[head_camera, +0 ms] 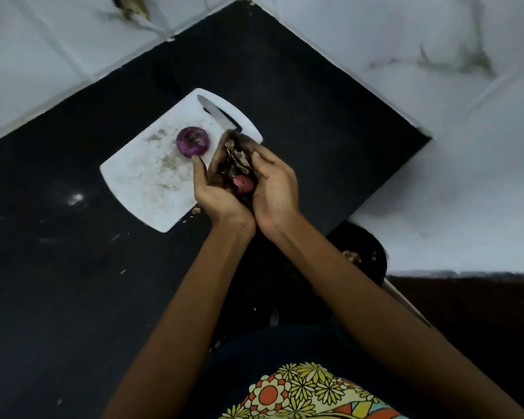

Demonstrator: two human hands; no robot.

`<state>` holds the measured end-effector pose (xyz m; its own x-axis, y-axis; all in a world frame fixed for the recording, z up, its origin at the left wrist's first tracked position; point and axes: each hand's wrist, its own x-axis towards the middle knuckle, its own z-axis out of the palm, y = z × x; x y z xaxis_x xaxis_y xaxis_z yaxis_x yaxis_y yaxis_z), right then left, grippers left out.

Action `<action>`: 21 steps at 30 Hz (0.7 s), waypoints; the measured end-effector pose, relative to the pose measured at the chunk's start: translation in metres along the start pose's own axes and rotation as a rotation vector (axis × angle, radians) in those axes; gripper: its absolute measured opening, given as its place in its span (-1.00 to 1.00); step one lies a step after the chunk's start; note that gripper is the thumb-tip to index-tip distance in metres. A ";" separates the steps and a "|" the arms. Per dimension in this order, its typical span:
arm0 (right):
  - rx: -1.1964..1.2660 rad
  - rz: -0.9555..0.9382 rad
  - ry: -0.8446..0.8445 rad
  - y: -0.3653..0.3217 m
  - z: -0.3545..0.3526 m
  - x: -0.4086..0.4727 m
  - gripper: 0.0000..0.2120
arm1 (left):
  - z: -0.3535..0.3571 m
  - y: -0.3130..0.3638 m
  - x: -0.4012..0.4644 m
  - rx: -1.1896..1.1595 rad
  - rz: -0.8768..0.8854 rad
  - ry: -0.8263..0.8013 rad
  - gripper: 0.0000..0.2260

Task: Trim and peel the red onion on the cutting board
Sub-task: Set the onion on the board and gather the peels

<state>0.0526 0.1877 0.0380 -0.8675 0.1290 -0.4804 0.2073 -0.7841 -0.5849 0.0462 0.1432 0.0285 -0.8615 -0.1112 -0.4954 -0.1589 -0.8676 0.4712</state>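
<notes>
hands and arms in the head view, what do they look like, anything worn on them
Both the left hand and right hand are bare: no gloves, rings, watch or bracelet visible. Both forearms are bare too, with no sleeves as far up as the frame shows. The only clothing visible is a floral garment at the bottom edge, printed with yellow, white and orange flowers.
</notes>
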 end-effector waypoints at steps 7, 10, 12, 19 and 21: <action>0.064 -0.263 0.168 -0.032 -0.051 -0.028 -0.69 | 0.017 -0.051 -0.034 0.098 -0.217 -0.198 -0.49; 0.096 -0.354 0.244 -0.053 -0.079 -0.046 -0.68 | 0.025 -0.080 -0.058 0.146 -0.308 -0.278 -0.49; 0.112 -0.411 0.300 -0.066 -0.099 -0.057 -0.66 | 0.031 -0.102 -0.073 0.179 -0.376 -0.310 -0.48; 0.187 -0.486 0.451 -0.098 -0.191 -0.077 -0.66 | 0.028 -0.195 -0.110 0.272 -0.537 -0.323 -0.46; 0.202 -0.448 0.498 -0.101 -0.226 -0.073 -0.65 | 0.016 -0.229 -0.111 0.355 -0.534 -0.271 -0.47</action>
<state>0.1974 0.3945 -0.0154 -0.5297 0.6909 -0.4920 -0.2517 -0.6820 -0.6866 0.1702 0.3620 -0.0125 -0.7044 0.4518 -0.5475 -0.7026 -0.5538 0.4469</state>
